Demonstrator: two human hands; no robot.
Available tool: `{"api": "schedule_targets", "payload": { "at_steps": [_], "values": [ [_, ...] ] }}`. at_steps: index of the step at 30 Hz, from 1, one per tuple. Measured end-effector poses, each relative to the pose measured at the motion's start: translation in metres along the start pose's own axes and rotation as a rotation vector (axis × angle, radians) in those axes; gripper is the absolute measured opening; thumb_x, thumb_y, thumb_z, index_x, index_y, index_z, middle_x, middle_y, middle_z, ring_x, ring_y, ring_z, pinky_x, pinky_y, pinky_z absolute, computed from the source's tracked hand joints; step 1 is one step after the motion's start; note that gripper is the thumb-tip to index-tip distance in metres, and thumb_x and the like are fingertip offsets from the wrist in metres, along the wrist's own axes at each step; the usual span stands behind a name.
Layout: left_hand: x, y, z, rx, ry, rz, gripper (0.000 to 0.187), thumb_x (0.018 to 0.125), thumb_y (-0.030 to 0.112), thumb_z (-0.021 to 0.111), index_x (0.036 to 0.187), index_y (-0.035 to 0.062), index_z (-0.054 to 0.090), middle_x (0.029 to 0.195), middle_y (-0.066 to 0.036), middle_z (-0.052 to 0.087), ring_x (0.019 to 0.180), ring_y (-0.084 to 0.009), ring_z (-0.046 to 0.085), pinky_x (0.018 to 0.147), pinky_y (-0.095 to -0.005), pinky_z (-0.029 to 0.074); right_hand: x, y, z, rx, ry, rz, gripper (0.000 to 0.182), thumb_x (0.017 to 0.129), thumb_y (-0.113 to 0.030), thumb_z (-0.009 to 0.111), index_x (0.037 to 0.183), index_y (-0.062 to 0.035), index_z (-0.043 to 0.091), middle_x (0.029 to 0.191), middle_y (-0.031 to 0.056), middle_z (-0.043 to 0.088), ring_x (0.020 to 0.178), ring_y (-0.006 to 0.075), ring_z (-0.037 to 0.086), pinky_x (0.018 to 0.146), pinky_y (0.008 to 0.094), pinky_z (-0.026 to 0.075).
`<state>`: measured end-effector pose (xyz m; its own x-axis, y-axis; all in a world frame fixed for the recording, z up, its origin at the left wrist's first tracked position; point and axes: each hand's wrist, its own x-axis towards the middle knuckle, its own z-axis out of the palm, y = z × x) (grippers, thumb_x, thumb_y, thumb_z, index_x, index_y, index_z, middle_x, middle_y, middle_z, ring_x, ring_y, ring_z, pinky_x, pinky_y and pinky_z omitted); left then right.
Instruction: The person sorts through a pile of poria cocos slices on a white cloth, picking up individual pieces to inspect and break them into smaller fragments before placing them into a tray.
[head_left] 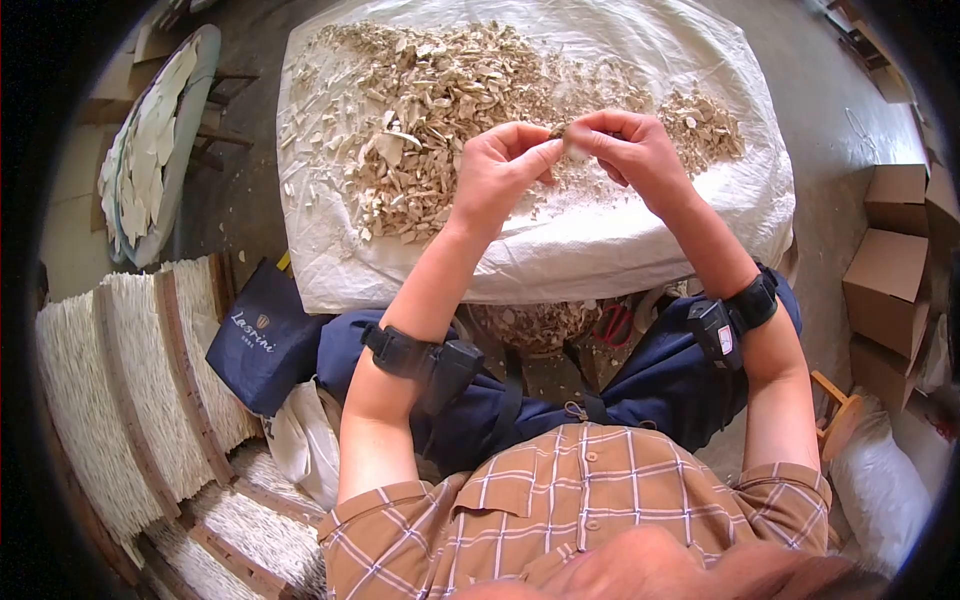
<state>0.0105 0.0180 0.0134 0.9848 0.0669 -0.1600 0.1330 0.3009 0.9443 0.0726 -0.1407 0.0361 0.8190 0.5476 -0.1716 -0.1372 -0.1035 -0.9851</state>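
Over the white cloth (640,255) on the table, my left hand (500,168) and my right hand (635,150) meet fingertip to fingertip. Both pinch a small dark brownish piece (558,131), mostly covered by the fingers; its exact kind does not show. Slight blur softens the right fingertips. Beneath and behind my hands spreads a large pile of dry beige chips (440,90), with finer crumbs to its right. A smaller heap of chips (705,125) lies beyond my right hand. One paler, larger curved piece (402,138) rests on the pile, left of my left hand.
Under the table edge, a basket of chips (535,325) stands near red-handled scissors (612,325). To the left are a dark blue bag (262,335), racks of thin white strips (140,370) and an oval tray of pale sheets (205,75). Cardboard boxes (885,285) stand at right.
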Motion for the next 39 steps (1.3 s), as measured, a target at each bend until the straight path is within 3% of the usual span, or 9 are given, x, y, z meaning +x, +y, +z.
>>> {"api": "schedule_targets", "payload": {
  "at_steps": [4, 6, 12, 14, 18, 29, 31, 35, 39],
  "values": [
    [-0.001, -0.001, 0.003, 0.224, 0.003, 0.054, 0.012, 0.078, 0.008, 0.06, 0.084, -0.0017, 0.057, 0.073, -0.004, 0.059, 0.061, -0.0064, 0.054, 0.055, -0.0196, 0.047, 0.002, 0.014, -0.001, -0.253, 0.054, -0.265, 0.013, 0.073, -0.015, 0.063, 0.078, -0.0031, 0.063, 0.058, -0.0017, 0.052, 0.055, 0.0074, 0.051, 0.047, 0.02, 0.04],
    [0.0, -0.004, 0.004, 0.254, -0.002, 0.032, 0.011, 0.077, 0.009, 0.06, 0.082, -0.0016, 0.057, 0.071, -0.004, 0.058, 0.06, -0.0061, 0.054, 0.053, -0.0195, 0.047, -0.001, 0.011, 0.002, -0.703, 0.154, -0.651, 0.009, 0.068, -0.011, 0.063, 0.075, -0.0052, 0.063, 0.061, 0.0029, 0.054, 0.054, 0.0112, 0.053, 0.049, 0.0225, 0.042],
    [0.002, 0.001, 0.009, 0.421, 0.04, -0.033, 0.006, 0.076, 0.005, 0.056, 0.076, -0.0007, 0.055, 0.068, -0.005, 0.057, 0.057, -0.0083, 0.055, 0.051, -0.0217, 0.049, -0.005, 0.018, 0.004, -0.354, 0.133, -0.385, 0.006, 0.069, -0.009, 0.061, 0.072, -0.0038, 0.062, 0.058, 0.0006, 0.052, 0.053, 0.0074, 0.049, 0.044, 0.0205, 0.038],
    [0.001, 0.007, 0.012, 0.186, 0.028, -0.087, 0.003, 0.076, 0.003, 0.053, 0.075, -0.0001, 0.054, 0.068, -0.007, 0.058, 0.057, -0.0121, 0.058, 0.054, -0.0243, 0.051, -0.005, 0.018, 0.004, 0.203, 0.009, 0.06, 0.007, 0.072, -0.009, 0.06, 0.072, -0.0026, 0.061, 0.057, -0.0025, 0.05, 0.052, 0.003, 0.044, 0.042, 0.0171, 0.031],
    [0.004, 0.011, 0.009, -0.116, -0.062, -0.177, 0.004, 0.076, 0.004, 0.05, 0.077, 0.0003, 0.053, 0.069, -0.009, 0.059, 0.06, -0.0158, 0.06, 0.057, -0.0261, 0.052, -0.006, 0.022, 0.008, 0.686, -0.033, 0.208, 0.006, 0.074, -0.006, 0.055, 0.079, -0.0019, 0.057, 0.059, -0.0016, 0.046, 0.046, 0.0026, 0.036, 0.041, 0.0164, 0.028],
    [0.0, -0.004, 0.004, -0.518, -0.223, -0.203, 0.003, 0.076, 0.005, 0.051, 0.079, 0.0029, 0.051, 0.066, -0.007, 0.055, 0.056, -0.0138, 0.054, 0.058, -0.0294, 0.051, -0.007, 0.032, 0.013, 0.891, -0.21, 0.214, 0.007, 0.076, -0.008, 0.05, 0.077, -0.0025, 0.053, 0.056, -0.0024, 0.042, 0.044, 0.0053, 0.037, 0.046, 0.0192, 0.037],
    [0.002, -0.005, 0.004, -0.484, -0.196, -0.175, 0.003, 0.077, 0.005, 0.052, 0.079, 0.0027, 0.051, 0.066, -0.007, 0.055, 0.055, -0.0127, 0.053, 0.059, -0.0309, 0.052, -0.005, 0.031, 0.016, 0.519, 0.032, 0.137, 0.006, 0.078, -0.008, 0.051, 0.079, -0.0032, 0.054, 0.052, -0.004, 0.04, 0.042, 0.0038, 0.035, 0.043, 0.0168, 0.033],
    [0.005, 0.0, 0.005, -0.37, -0.117, -0.075, 0.005, 0.079, 0.005, 0.054, 0.082, 0.0013, 0.052, 0.069, -0.006, 0.056, 0.056, -0.0104, 0.053, 0.06, -0.0348, 0.053, -0.005, 0.014, 0.009, 0.703, -0.026, 0.201, 0.007, 0.079, -0.008, 0.052, 0.084, -0.0033, 0.055, 0.053, -0.0042, 0.042, 0.042, 0.002, 0.034, 0.04, 0.0158, 0.027],
    [0.001, 0.008, 0.011, -0.188, -0.013, -0.046, 0.008, 0.081, 0.006, 0.054, 0.087, -0.0006, 0.054, 0.072, -0.005, 0.056, 0.058, -0.01, 0.053, 0.061, -0.0334, 0.053, -0.004, 0.011, 0.006, 0.386, -0.008, 0.126, 0.007, 0.079, -0.011, 0.053, 0.082, -0.0045, 0.053, 0.06, -0.0036, 0.045, 0.042, 0.0016, 0.033, 0.037, 0.0167, 0.024]
  ]
}}
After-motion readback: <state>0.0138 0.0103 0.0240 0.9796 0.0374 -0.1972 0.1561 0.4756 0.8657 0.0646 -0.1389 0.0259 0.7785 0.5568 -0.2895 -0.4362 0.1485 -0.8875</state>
